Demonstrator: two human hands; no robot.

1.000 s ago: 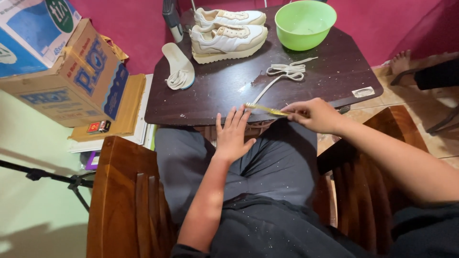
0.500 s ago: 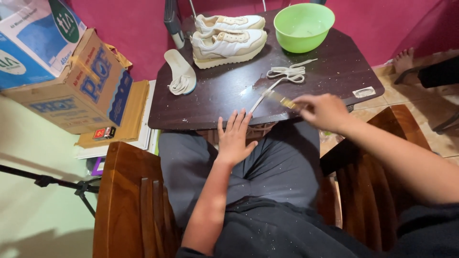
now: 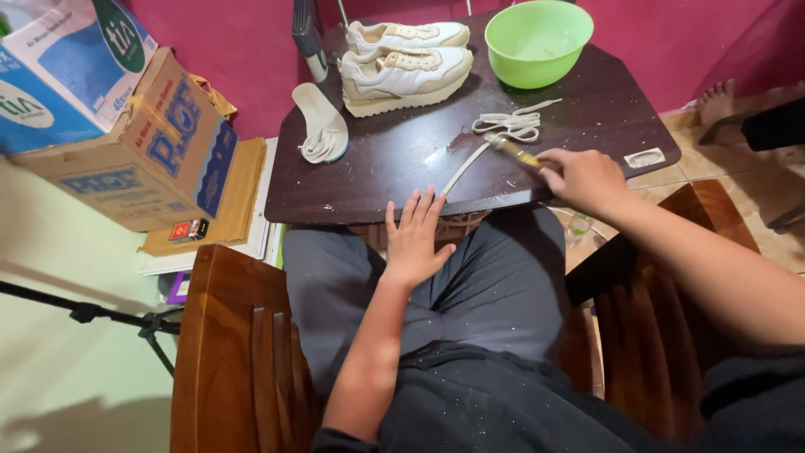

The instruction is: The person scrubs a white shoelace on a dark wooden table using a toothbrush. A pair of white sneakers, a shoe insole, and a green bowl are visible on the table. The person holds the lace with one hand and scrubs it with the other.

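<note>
Right hand [image 3: 583,178] closed around a small yellow-handled brush [image 3: 513,152], bristles on the loose white laces [image 3: 506,126] lying on the dark table [image 3: 402,168] just in front of the green bowl [image 3: 537,40]. Left hand [image 3: 415,239] flat, fingers spread, at the table's near edge. Laces look soft, light, likely to slide (best pinned at one end); bowl's contents can't be made out.
</note>
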